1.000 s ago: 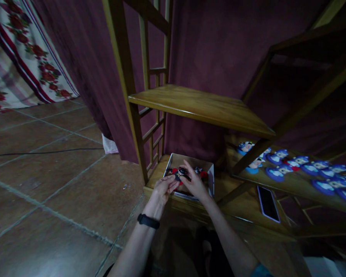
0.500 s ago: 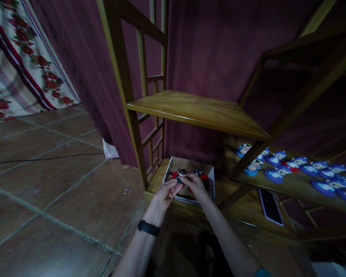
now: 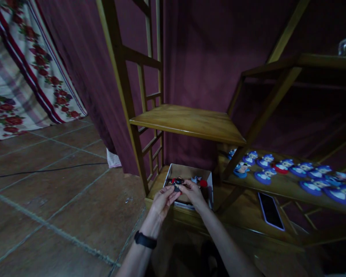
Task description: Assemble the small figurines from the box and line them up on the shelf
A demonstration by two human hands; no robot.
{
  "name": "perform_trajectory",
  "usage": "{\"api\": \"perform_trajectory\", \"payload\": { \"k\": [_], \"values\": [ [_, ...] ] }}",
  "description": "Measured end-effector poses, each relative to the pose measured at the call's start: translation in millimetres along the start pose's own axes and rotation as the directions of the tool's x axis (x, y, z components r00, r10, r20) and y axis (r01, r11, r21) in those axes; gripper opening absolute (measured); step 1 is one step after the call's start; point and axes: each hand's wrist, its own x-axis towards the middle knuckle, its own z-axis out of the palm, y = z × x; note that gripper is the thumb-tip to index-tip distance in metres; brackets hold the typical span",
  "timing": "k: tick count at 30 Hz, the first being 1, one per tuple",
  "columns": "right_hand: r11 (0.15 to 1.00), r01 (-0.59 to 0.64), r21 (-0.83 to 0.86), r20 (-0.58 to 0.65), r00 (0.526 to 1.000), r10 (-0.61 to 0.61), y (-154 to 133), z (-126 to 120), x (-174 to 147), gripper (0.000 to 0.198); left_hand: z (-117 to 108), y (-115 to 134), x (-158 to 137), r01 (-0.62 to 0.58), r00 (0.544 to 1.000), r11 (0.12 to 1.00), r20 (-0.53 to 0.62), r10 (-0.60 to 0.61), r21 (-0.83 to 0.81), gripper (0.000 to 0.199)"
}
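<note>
Between my two hands is a small figurine point(image 3: 177, 184) with a black head and dark base, held over the front of a shallow white box point(image 3: 210, 184). My left hand point(image 3: 163, 201) is closed on its left side, fingers under the base. On its right side the fingers of my right hand point(image 3: 192, 192) pinch it. Inside the box lie more small figurines, among them a red piece point(image 3: 203, 183); my hands partly cover them. A black band point(image 3: 145, 239) circles my left wrist.
The box stands on the bottom board of a wooden rack, below a higher shelf point(image 3: 187, 120). At right, several blue-based figurines point(image 3: 265, 175) stand on another shelf point(image 3: 285, 185). A phone point(image 3: 270, 211) lies on the board beneath. A dark cable point(image 3: 49, 169) crosses the tiled floor.
My view has shifted, so the rack appears lower and further left. The figurine has turned between my fingers, showing more of its black head; both hands still hold it over the box.
</note>
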Motion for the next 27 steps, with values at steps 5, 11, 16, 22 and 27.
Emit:
{"api": "perform_trajectory", "payload": {
  "k": [5,11,16,22,27],
  "values": [
    [1.0,-0.013,0.019,0.096,0.995,0.011,-23,-7,-17,0.037,11,-3,-15,-0.108,0.994,0.994,-0.032,0.108,-0.012,0.011],
    [0.999,0.013,0.053,0.059,0.998,-0.016,-35,-9,-26,0.038,29,0,-38,-0.194,0.98,0.981,-0.05,0.195,0.017,0.023],
    [0.993,0.035,0.113,0.012,0.999,-0.037,-48,-7,-42,0.04,40,6,-64,-0.229,0.973,0.968,0.063,0.224,0.104,0.04],
    [0.978,0.075,0.194,-0.027,0.997,-0.071,-77,-3,-70,0.041,59,13,-95,-0.332,0.941,0.914,0.14,0.307,0.231,0.049],
    [0.957,0.099,0.271,-0.067,0.994,-0.084,-110,3,-92,0.04,84,22,-127,-0.365,0.93,0.884,0.159,0.332,0.292,0.05]
  ]
}}
